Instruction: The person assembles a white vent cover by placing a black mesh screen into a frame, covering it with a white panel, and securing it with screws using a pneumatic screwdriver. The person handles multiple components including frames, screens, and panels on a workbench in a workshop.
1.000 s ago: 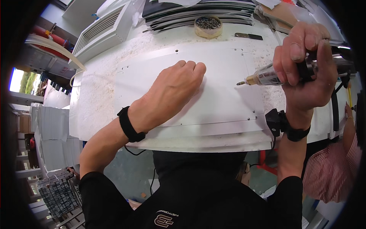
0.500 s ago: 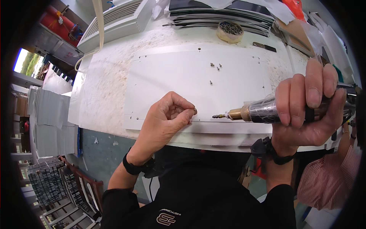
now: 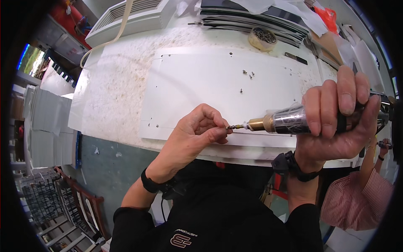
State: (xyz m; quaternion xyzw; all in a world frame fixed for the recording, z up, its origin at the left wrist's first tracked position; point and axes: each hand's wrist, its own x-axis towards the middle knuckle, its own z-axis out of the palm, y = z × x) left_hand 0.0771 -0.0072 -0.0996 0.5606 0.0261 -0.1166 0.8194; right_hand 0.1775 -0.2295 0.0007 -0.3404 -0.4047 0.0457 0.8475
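My right hand (image 3: 336,113) is wrapped round a power screwdriver (image 3: 287,120) with a brass-coloured nose, held level with its bit (image 3: 240,126) toward the left. Between the thumb and forefinger of my left hand (image 3: 203,126) is a small screw (image 3: 229,127), its head at the tip of the bit. Both hands are over the near edge of a white panel (image 3: 189,84) with small holes along its borders. Several loose screws (image 3: 244,72) lie on the panel, one of them (image 3: 241,90) apart from the others.
Behind the panel stands a round tub of screws (image 3: 262,38), near a stack of dark sheets (image 3: 252,19). A flat dark tool (image 3: 296,58) lies at the right. A louvred white frame (image 3: 130,21) and a pale hose (image 3: 119,33) are at the far left. Another person's striped sleeve (image 3: 357,201) shows at lower right.
My left hand has moved right with the screw, bringing it to the bit of the power screwdriver. The whole view has shifted slightly.
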